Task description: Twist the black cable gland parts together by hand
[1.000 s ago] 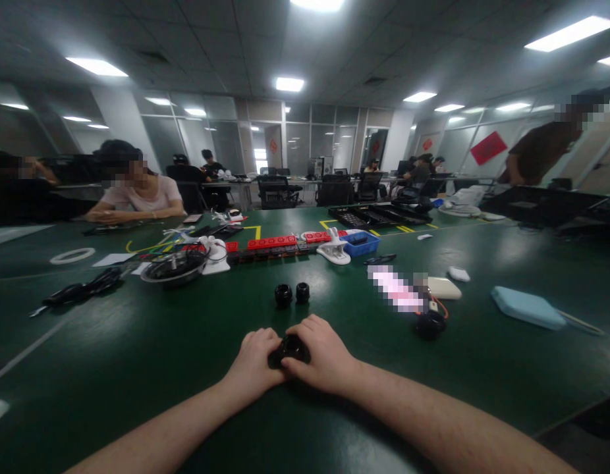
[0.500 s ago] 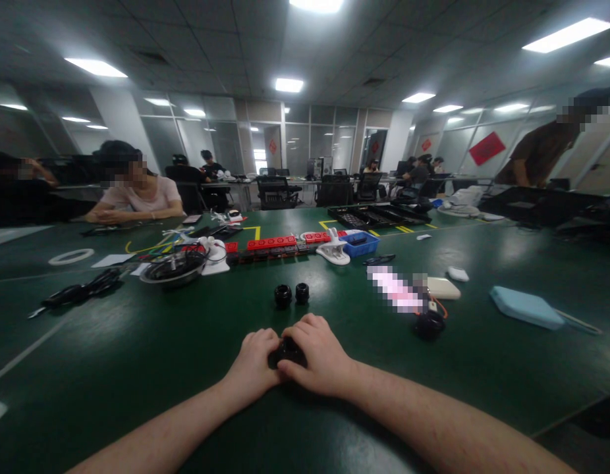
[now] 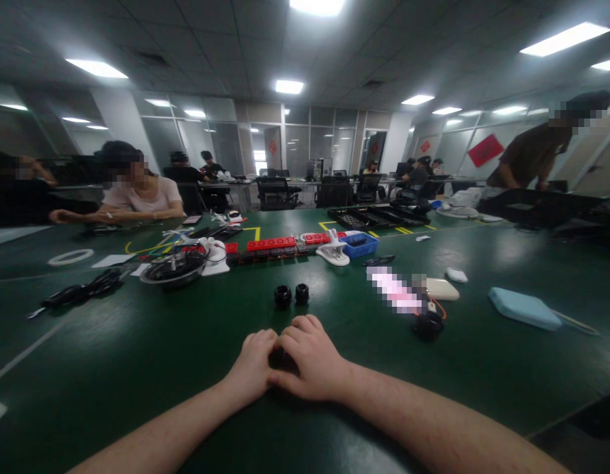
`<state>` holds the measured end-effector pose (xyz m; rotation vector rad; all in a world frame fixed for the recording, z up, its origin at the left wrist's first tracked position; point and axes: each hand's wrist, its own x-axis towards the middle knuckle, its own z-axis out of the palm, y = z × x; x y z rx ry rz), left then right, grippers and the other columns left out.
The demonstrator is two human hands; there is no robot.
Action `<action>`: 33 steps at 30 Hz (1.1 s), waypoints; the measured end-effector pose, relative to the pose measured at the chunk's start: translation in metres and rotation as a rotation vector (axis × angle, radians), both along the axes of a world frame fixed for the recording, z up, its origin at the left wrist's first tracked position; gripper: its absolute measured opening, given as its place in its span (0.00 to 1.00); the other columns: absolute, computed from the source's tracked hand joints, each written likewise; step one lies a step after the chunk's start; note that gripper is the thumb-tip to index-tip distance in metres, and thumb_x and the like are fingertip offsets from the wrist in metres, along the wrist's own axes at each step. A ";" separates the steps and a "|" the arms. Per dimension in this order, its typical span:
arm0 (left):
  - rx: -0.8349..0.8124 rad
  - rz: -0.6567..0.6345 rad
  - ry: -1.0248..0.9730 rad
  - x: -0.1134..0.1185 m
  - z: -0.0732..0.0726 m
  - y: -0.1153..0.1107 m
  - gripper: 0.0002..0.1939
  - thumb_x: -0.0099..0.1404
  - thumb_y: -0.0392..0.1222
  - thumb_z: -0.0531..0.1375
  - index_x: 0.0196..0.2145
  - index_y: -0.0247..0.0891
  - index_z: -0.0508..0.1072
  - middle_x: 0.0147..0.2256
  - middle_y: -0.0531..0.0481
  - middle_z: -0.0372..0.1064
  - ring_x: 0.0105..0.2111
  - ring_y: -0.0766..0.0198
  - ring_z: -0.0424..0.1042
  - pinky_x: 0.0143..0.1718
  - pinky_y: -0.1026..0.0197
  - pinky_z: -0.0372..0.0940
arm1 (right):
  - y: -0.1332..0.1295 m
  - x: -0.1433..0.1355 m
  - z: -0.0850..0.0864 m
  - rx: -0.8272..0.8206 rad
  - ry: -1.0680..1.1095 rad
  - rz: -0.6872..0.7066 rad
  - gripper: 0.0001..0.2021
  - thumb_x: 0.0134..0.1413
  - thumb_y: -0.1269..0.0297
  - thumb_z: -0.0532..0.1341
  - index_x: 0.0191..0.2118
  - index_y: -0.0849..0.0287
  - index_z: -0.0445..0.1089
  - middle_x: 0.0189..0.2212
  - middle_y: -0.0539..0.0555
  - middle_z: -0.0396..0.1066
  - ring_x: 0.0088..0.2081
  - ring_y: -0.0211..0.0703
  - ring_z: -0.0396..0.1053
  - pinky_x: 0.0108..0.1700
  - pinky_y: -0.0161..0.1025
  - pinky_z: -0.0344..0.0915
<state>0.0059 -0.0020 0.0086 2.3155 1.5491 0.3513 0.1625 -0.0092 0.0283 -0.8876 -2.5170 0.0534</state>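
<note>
My left hand point(image 3: 253, 363) and my right hand point(image 3: 311, 359) meet low over the table, fingers curled round a dark, round black part point(image 3: 284, 359). Most of that part is hidden by my fingers, and only a dark patch shows between them. Just beyond my fingertips stand two black ring-shaped parts, a wider one point(image 3: 282, 296) and a narrower one point(image 3: 302, 294), both with an opening on top and resembling cable glands. Neither hand touches those two.
Across the green table point(image 3: 196, 336) run a red-topped strip point(image 3: 275, 243), a blue tray point(image 3: 360, 245) and a metal bowl point(image 3: 172, 270) with wires. On the right lie a light-blue case point(image 3: 525, 308) and a black round item point(image 3: 428, 325). A person point(image 3: 147, 197) sits opposite.
My right hand has shifted slightly left and turned, covering more of the black part. The left hand stays nearly still. The seated person opposite has moved an arm outward.
</note>
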 end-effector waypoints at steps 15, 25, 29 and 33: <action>0.037 0.021 0.010 0.001 -0.013 0.006 0.09 0.51 0.44 0.57 0.31 0.40 0.68 0.32 0.52 0.63 0.34 0.62 0.62 0.39 0.60 0.56 | -0.001 -0.004 -0.005 0.093 -0.062 0.119 0.18 0.44 0.47 0.56 0.31 0.59 0.65 0.31 0.53 0.65 0.39 0.45 0.56 0.51 0.47 0.46; -0.019 0.015 -0.057 -0.002 0.002 0.000 0.06 0.52 0.40 0.55 0.30 0.39 0.68 0.32 0.52 0.62 0.33 0.63 0.61 0.36 0.61 0.56 | -0.012 0.001 -0.002 0.060 0.033 0.152 0.14 0.45 0.51 0.56 0.31 0.57 0.66 0.28 0.51 0.68 0.42 0.45 0.57 0.53 0.48 0.40; 0.014 0.045 -0.049 0.000 0.000 0.002 0.04 0.49 0.40 0.57 0.24 0.38 0.67 0.29 0.53 0.61 0.31 0.63 0.61 0.33 0.61 0.56 | -0.014 0.004 -0.003 0.048 0.029 0.093 0.14 0.47 0.52 0.54 0.30 0.58 0.67 0.25 0.52 0.68 0.38 0.45 0.58 0.43 0.45 0.49; 0.012 0.086 -0.056 0.000 -0.001 0.002 0.05 0.49 0.42 0.57 0.24 0.38 0.67 0.29 0.53 0.61 0.31 0.63 0.61 0.33 0.61 0.56 | -0.013 0.005 -0.004 0.046 -0.028 0.054 0.14 0.48 0.53 0.54 0.26 0.59 0.67 0.22 0.52 0.67 0.33 0.43 0.57 0.37 0.43 0.49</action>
